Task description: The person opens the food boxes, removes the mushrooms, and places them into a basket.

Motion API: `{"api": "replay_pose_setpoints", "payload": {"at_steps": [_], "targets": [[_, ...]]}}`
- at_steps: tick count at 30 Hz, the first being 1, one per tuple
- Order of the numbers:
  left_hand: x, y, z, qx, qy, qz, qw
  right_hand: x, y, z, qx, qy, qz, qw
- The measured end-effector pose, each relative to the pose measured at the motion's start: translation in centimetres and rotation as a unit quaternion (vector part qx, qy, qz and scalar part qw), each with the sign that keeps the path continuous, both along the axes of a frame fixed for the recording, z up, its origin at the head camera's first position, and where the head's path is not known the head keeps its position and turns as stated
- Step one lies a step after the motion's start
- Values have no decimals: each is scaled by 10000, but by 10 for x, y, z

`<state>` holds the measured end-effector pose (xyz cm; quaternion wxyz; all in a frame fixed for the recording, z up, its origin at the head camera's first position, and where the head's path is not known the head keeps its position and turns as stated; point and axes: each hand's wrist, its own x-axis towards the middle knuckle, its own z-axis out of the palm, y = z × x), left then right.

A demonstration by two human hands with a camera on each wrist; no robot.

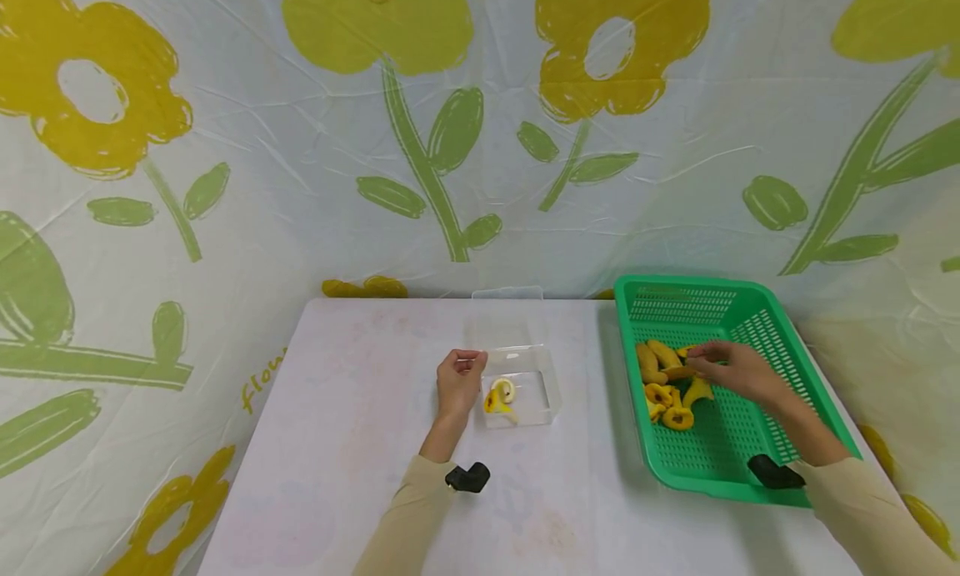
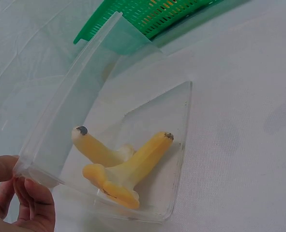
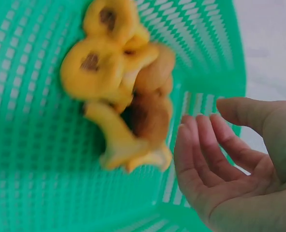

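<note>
My left hand (image 1: 459, 384) pinches the near-left corner of a clear plastic box (image 2: 65, 121) between thumb and fingers. Inside the box lie two yellow, trumpet-shaped mushrooms: one (image 2: 143, 162) with a flared cap, the other (image 2: 95, 149) partly behind it. Over the green basket (image 1: 697, 282) hovers my right hand (image 3: 244, 159), its fingers loosely bent with nothing between them. Several yellow mushrooms (image 3: 92, 67) are heaped beside that hand in the basket, some with ring-like caps. Among them are browner, rounded pieces (image 3: 150, 116), blurred in the right wrist view.
The box's clear lid (image 1: 507, 294) stands raised at its back side. Both box and basket rest on a white table (image 1: 360, 443), the basket at the right edge. Behind hangs a white sheet (image 1: 315, 167) printed with flowers.
</note>
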<state>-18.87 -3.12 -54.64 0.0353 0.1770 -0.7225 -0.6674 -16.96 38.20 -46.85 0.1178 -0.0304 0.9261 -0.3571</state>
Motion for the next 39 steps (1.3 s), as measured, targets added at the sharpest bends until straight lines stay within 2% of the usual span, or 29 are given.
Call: {"api": "replay_pose_setpoints", "payload": {"at_steps": [8,17,23,31,39], "targets": [[-1,1,-1,-18,-69,-5,10000,0,-29,9,-498,241,50,9985],[1,1,-2,-11,-15,33,10000,1,-58,19,-1417,311,183,9892],[2,2,-1,65,40,43,10000,-2,-78,20,-1598,124,164,9869],[3,1,0,41,-4,39,10000,-6,-111,22,-2042,30,297,9785],[3,1,0,99,-19,31,9999,-12,-148,14,-1788,189,552,9822]]}}
